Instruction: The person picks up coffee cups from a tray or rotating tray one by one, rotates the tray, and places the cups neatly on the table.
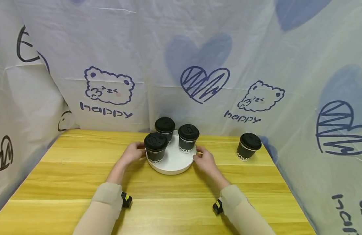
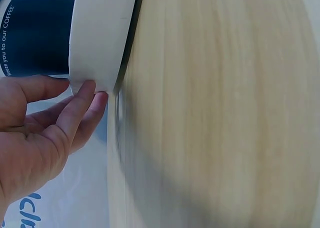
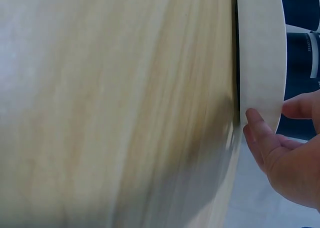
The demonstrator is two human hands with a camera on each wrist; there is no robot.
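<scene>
A round white tray (image 1: 172, 165) stands on the table between both hands. It carries three dark paper cups with black lids: one at front left (image 1: 155, 154), one at the back (image 1: 165, 125) and one at the right (image 1: 187, 143). My left hand (image 1: 134, 152) grips the tray's left edge, thumb at the top of the rim and fingers against the side wall (image 2: 102, 33). On the opposite edge my right hand (image 1: 205, 160) holds the tray the same way, fingertips on its side wall (image 3: 261, 53). A dark strip shows under the wall in both wrist views.
A fourth lidded dark cup (image 1: 248, 147) stands apart on the table's right side. The wooden table (image 1: 169, 209) backs onto a pale cloth (image 1: 157, 65) with drawn hearts and bears, which also hangs at both sides. Each wrist wears a small black camera (image 1: 126, 199).
</scene>
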